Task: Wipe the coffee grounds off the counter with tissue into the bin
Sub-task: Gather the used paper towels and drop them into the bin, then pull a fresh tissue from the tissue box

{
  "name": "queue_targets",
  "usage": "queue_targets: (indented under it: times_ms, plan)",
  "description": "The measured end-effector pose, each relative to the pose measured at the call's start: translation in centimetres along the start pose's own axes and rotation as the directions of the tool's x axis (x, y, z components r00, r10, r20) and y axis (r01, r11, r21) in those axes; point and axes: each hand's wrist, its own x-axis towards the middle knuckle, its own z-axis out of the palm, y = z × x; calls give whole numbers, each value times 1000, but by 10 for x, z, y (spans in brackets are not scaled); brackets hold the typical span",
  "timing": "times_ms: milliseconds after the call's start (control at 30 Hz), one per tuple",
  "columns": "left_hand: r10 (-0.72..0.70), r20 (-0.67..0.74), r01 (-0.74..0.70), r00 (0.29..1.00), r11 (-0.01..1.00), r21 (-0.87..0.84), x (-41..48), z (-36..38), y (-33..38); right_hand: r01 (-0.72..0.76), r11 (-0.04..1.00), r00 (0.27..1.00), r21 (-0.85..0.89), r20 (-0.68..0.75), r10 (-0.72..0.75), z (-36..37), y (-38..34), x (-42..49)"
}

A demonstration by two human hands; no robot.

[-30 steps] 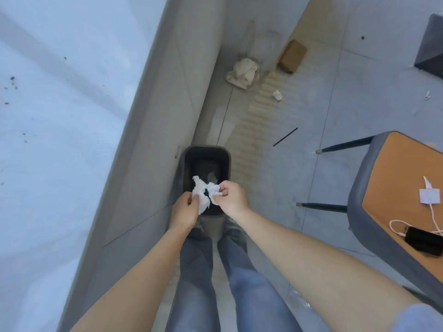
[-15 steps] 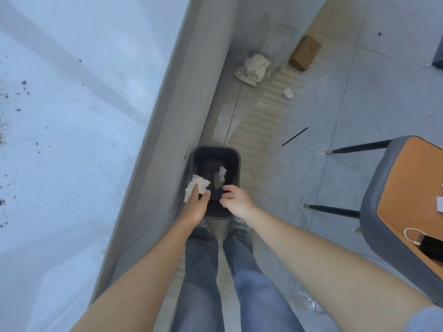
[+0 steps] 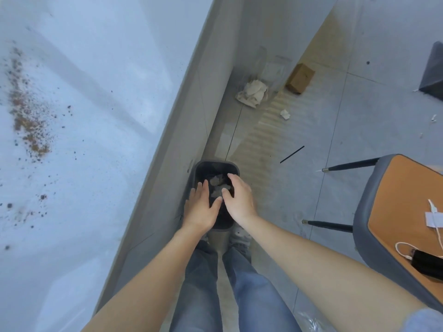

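Observation:
A dark grey bin [image 3: 217, 165] stands on the floor against the counter's side panel. Crumpled tissue pieces [image 3: 218, 186] lie inside it. My left hand [image 3: 201, 208] hovers over the bin's left rim, fingers spread, holding nothing. My right hand [image 3: 238, 197] is above the bin's right side, also spread and holding nothing. Brown coffee grounds [image 3: 26, 116] are strewn over the pale counter [image 3: 100, 121] at the far left.
A grey and orange chair [image 3: 395, 212] stands at the right with a cable and a black device on its seat. A crumpled cloth [image 3: 253, 92], a cardboard box [image 3: 299, 77] and a black stick [image 3: 292, 154] lie on the tiled floor beyond the bin.
Both hands held tissue over the bin a second ago; the tissue has dropped into the bin and both hands have spread. The view swung left, showing more grounds.

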Motion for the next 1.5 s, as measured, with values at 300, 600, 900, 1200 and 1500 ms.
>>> queue_targets:
  times_ms: [300,600,900,1200,1500]
  plan:
    - [288,-274,-208,917,935,286,-68,-53,62,305,916,930,-260,-127,-346,-76,-72,-30]
    - [328,-574,-82,750,907,412,-144,-141,98,632,672,709,-386,-64,-702,-135,-166,-80]
    - [236,-777,130,583,918,376,-223,-197,71,810,392,477,-437,100,-873,-128,-246,-129]
    - [93,-871,308,482,913,268,-329,-231,-9,921,178,281,-347,273,-920,-75,-308,-220]
    - [104,-925,427,364,864,265,-459,-261,-114,958,-57,31,-280,300,-954,9,-376,-341]
